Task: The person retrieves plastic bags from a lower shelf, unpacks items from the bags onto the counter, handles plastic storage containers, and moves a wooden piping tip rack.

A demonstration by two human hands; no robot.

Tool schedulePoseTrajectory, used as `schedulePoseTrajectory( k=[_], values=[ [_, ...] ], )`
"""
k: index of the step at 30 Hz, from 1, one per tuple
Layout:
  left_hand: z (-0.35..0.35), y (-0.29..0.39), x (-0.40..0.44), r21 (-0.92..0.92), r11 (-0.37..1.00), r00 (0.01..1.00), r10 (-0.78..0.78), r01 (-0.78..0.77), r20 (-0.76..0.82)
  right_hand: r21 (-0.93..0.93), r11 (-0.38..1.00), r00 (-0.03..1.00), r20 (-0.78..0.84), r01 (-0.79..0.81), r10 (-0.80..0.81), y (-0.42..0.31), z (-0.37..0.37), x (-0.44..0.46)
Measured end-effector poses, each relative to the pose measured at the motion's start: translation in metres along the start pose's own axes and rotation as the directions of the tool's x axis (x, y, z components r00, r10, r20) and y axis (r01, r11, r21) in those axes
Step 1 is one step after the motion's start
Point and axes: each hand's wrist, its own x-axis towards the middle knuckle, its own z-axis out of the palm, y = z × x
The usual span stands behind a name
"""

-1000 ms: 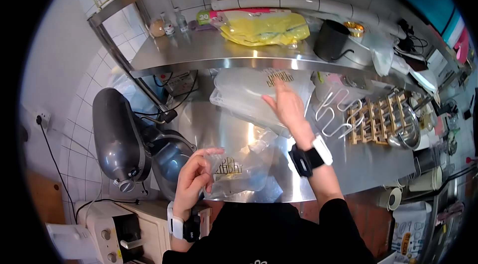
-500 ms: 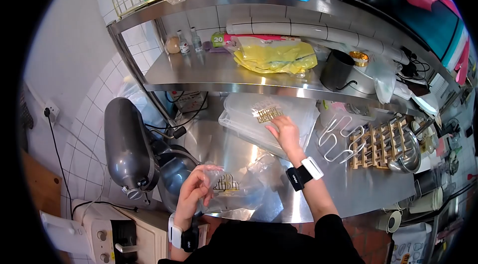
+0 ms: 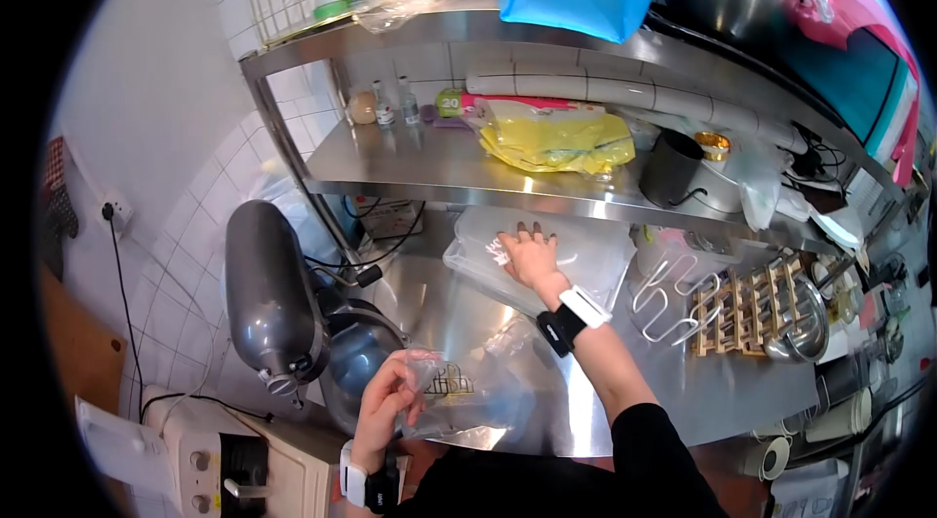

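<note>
My left hand (image 3: pixel 390 401) is closed, pinching the edge of a clear plastic bag (image 3: pixel 488 396) with gold lettering, over the front of the steel table. The bag looks crumpled, and its lower part hangs near the table's front edge. My right hand (image 3: pixel 532 259) lies with fingers spread on a stack of translucent plastic bags (image 3: pixel 488 274) in or on a clear flat container further back. White-looking lettering shows beside its fingers on the top piece; the palm covers part of it.
At the left stands a dark stand mixer (image 3: pixel 268 293) with its bowl. A steel shelf (image 3: pixel 439 186) spans above the stack, bearing a yellow package (image 3: pixel 556 142) and a black pitcher (image 3: pixel 672 168). White bent beaters (image 3: pixel 669 303) and a wooden rack (image 3: pixel 747 308) sit at the right.
My right hand has gone from hovering by the gold lettering to lying spread on the stack, slightly further left. My left hand still holds the bag. The whole view has shifted somewhat.
</note>
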Motion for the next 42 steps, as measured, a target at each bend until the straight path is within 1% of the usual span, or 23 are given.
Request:
schedulePoseTrajectory(
  k=[5,6,9,11,14,18,20,21,23,24,25,28,29,31,34,35,36,37,38,39,40,41,42],
  values=[
    [0.000,0.007,-0.004,0.004,1.000,1.000,0.003,-0.003,-0.016,0.167,0.950,0.952,-0.203,0.264,-0.229,0.015,0.005,-0.010],
    [-0.001,0.008,-0.002,0.018,1.000,1.000,0.009,-0.009,-0.016,0.252,0.899,0.912,-0.301,0.359,-0.279,0.025,0.002,-0.010],
    [0.000,0.010,0.003,0.080,0.997,0.996,0.028,-0.021,-0.087,0.433,0.745,0.837,-0.451,0.508,-0.309,0.015,-0.052,-0.039],
    [-0.005,0.011,0.009,0.099,0.994,0.997,0.052,-0.046,-0.058,0.592,0.605,0.841,-0.451,0.532,-0.298,-0.004,-0.105,-0.071],
    [-0.003,0.018,0.016,0.064,0.997,0.999,0.047,-0.047,0.003,0.778,0.332,0.763,-0.274,0.534,-0.585,-0.019,-0.166,-0.106],
    [0.013,0.033,0.018,0.041,0.996,0.995,0.073,-0.076,0.061,0.525,0.506,0.601,-0.013,0.684,-0.799,-0.069,-0.179,-0.113],
    [0.022,0.041,0.016,0.038,0.998,0.997,0.057,-0.058,0.046,0.632,0.526,0.652,0.043,0.569,-0.757,-0.103,-0.144,-0.108],
    [0.021,0.044,0.015,0.127,0.990,0.997,0.047,-0.055,0.068,0.713,0.502,0.676,0.052,0.491,-0.735,-0.119,-0.129,-0.105],
    [0.016,0.050,0.013,0.299,0.952,0.993,0.034,-0.067,0.114,0.837,0.341,0.674,-0.043,0.427,-0.737,-0.140,-0.109,-0.102],
    [0.019,0.052,0.014,0.362,0.927,0.993,0.065,-0.095,0.094,0.827,0.286,0.640,-0.112,0.484,-0.760,-0.144,-0.096,-0.097],
    [0.016,0.051,0.012,0.298,0.953,0.995,0.035,-0.061,0.090,0.812,0.226,0.599,-0.180,0.538,-0.780,-0.144,-0.093,-0.095],
    [0.008,0.050,0.006,0.133,0.991,0.998,-0.011,0.003,0.063,0.810,0.092,0.589,-0.338,0.579,-0.734,-0.137,-0.100,-0.091],
    [0.006,0.049,0.005,0.125,0.992,0.999,0.017,-0.022,0.037,0.781,0.327,0.617,-0.093,0.532,-0.781,-0.134,-0.103,-0.088],
    [0.001,0.045,0.005,0.106,0.992,0.997,0.073,-0.071,-0.018,0.528,0.725,0.629,0.394,0.442,-0.670,-0.124,-0.107,-0.087],
    [-0.004,0.040,0.009,0.085,0.992,0.995,0.096,-0.095,0.002,0.689,0.631,0.582,0.365,0.355,-0.726,-0.103,-0.075,-0.089],
    [-0.005,0.038,0.011,0.078,0.991,0.994,0.103,-0.105,0.037,0.659,0.620,0.550,0.356,0.425,-0.756,-0.101,-0.072,-0.092],
    [-0.002,0.033,0.011,0.116,0.991,0.995,0.064,-0.073,0.073,0.629,0.603,0.516,0.348,0.491,-0.783,-0.101,-0.070,-0.097],
    [0.001,0.029,0.011,0.095,0.995,0.988,-0.046,0.033,0.145,0.583,0.667,0.527,0.424,0.464,-0.737,-0.108,-0.079,-0.105],
    [0.008,0.029,0.012,0.175,0.981,0.966,-0.123,0.084,0.228,0.530,0.726,0.534,0.496,0.439,-0.685,-0.114,-0.089,-0.113],
    [0.016,0.030,0.015,0.257,0.958,0.930,-0.205,0.127,0.305,0.581,0.703,0.582,0.427,0.410,-0.692,-0.119,-0.085,-0.115],
    [0.022,0.031,0.019,0.446,0.895,0.901,-0.206,0.015,0.382,0.630,0.677,0.631,0.358,0.381,-0.688,-0.122,-0.082,-0.117],
    [0.024,0.031,0.019,0.432,0.902,0.908,-0.197,0.020,0.370,0.677,0.646,0.681,0.289,0.351,-0.673,-0.124,-0.078,-0.120],
    [0.025,0.029,0.019,0.417,0.909,0.915,-0.188,0.024,0.358,0.633,0.667,0.738,0.216,0.393,-0.639,-0.123,-0.072,-0.123]
  ],
)
